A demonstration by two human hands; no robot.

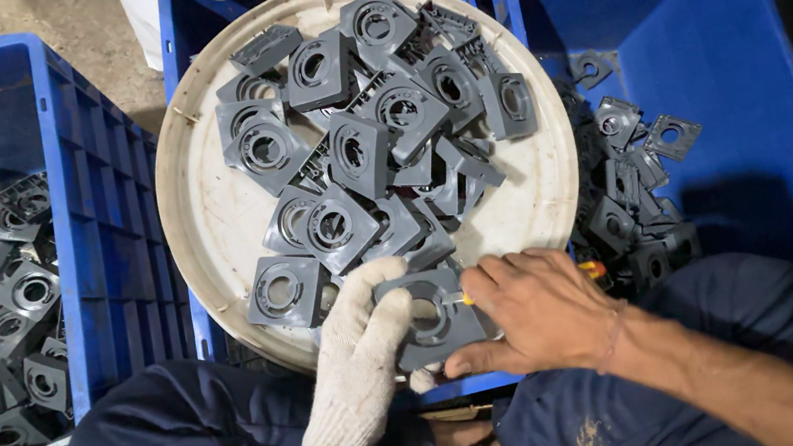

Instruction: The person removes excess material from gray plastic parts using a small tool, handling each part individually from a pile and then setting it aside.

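Gripping a square grey plastic part [433, 317] with a round hole through its middle, my left hand [362, 366], in a white knit glove with a blue cuff, closes its fingers over the part's left edge at the near rim of a round white tray [204, 216]. My bare right hand [538, 308] is curled shut around a small tool with a yellow and red handle [592, 270], its thumb pressed against the part's lower right edge and the tool's tip lying at the rim of the hole. The part sits tilted between both hands, just over the tray's near edge and above my lap in dark blue trousers [181, 441].

On the tray, a loose heap of matching grey square parts [364, 126] lies jumbled, some flat, some on edge, overlapping one another. The tray rests on top of a blue plastic crate [189, 6]. To my left, a second blue crate [89, 220] holds more of the same grey parts [2, 332]. To my right, a third blue crate [730, 61] holds a smaller pile [628, 174] gathered against its near left side, beside the tray's edge.
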